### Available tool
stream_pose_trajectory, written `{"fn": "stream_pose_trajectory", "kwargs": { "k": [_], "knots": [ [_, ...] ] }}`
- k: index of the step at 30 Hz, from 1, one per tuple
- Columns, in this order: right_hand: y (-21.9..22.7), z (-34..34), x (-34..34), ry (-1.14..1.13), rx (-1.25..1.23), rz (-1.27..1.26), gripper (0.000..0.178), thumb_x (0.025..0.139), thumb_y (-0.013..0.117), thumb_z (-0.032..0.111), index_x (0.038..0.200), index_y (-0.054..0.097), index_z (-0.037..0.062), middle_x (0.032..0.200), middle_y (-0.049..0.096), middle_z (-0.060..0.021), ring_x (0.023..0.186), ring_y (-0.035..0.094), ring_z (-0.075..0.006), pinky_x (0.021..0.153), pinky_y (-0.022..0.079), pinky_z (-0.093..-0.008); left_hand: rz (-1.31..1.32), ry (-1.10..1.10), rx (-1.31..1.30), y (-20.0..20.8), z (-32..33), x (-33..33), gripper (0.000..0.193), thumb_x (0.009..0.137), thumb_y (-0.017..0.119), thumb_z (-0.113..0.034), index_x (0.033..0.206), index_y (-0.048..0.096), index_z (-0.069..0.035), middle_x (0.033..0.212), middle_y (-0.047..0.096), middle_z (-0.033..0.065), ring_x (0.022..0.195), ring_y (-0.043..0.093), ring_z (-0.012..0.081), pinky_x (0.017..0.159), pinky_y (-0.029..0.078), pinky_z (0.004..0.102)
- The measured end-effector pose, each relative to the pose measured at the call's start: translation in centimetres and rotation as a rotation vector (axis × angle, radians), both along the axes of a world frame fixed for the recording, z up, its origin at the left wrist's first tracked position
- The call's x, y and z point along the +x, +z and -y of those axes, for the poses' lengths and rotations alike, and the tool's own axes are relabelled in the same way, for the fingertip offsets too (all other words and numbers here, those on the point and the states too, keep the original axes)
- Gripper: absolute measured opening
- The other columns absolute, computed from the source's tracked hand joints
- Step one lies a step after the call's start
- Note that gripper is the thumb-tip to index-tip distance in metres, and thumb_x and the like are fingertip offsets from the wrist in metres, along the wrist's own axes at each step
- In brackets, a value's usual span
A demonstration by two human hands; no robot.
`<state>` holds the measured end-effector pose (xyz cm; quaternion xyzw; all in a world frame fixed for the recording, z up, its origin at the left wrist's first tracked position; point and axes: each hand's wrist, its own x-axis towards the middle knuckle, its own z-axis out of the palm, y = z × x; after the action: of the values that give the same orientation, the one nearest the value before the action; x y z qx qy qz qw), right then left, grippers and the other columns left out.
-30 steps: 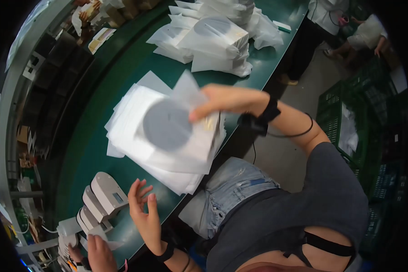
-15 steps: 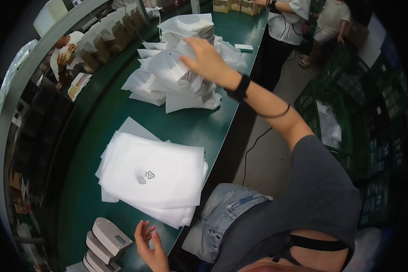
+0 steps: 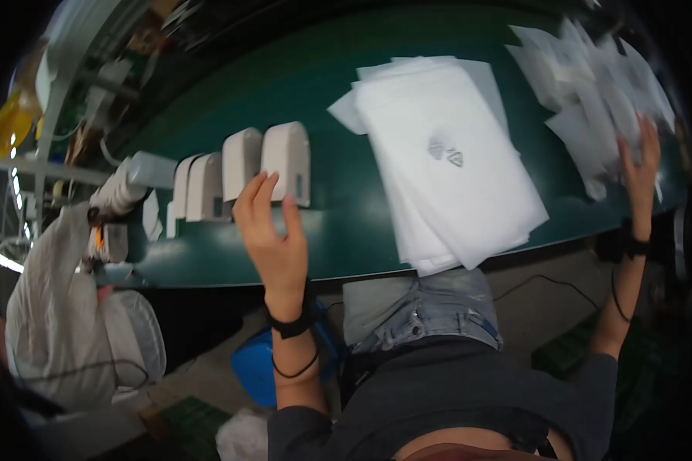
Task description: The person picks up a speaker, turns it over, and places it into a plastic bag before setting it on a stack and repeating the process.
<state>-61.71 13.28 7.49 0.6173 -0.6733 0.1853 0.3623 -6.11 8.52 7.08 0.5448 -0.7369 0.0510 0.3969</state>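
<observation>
My left hand [image 3: 273, 242] reaches up to the nearest of several off-white, rounded plastic devices [image 3: 287, 157] standing in a row on the green table. Its fingers are apart and overlap the devices' lower edges; whether they touch I cannot tell. At the far right, my right hand [image 3: 640, 165], fingers stretched out, is beside a heap of filled white translucent bags [image 3: 584, 84] and holds nothing that I can see. Between the hands lies a thick stack of flat white translucent bags [image 3: 446, 115], with dark printed marks on the top one.
The green table [image 3: 342, 238] runs across in front of me. On the left, another person's pale garment [image 3: 58, 307] is at the table's edge, near more of the pale devices [image 3: 115, 192]. A blue bin [image 3: 254, 369] stands below, and a black cable [image 3: 546, 280] lies on the floor.
The view has swung left, bringing the device row to the middle left. My left hand has moved from beside the flat stack to the devices. My right hand has come lower on the filled-bag heap.
</observation>
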Motion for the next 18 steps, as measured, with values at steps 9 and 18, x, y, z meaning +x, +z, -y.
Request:
{"fn": "stream_pose_trajectory", "kwargs": {
  "k": [9,18],
  "knots": [
    [-1.3,-3.7,17.0,0.348,-0.079,0.614,0.034,0.081,0.058,0.003,0.115,0.053,0.002,0.117,0.054,-0.0123,0.111,0.049,-0.0233,0.095,0.036,-0.0335,0.077,0.087,0.18,-3.7,4.6,2.0,0.048,0.085,0.056,-0.021,0.124,0.042,0.003,0.123,0.047,0.0233,0.109,0.048,0.0389,0.095,0.037,0.0379],
    [-4.8,-4.4,29.3,0.973,0.424,1.861,0.068,0.083,0.063,0.017,0.137,0.024,0.0033,0.129,0.043,-0.0127,0.116,0.043,-0.0196,0.096,0.038,-0.0331,-0.911,-0.467,0.52,0.3,-2.4,-6.9,0.054,0.093,0.044,-0.029,0.137,0.026,-0.004,0.138,0.031,0.0149,0.123,0.036,0.025,0.101,0.029,0.0339]
  ]
}}
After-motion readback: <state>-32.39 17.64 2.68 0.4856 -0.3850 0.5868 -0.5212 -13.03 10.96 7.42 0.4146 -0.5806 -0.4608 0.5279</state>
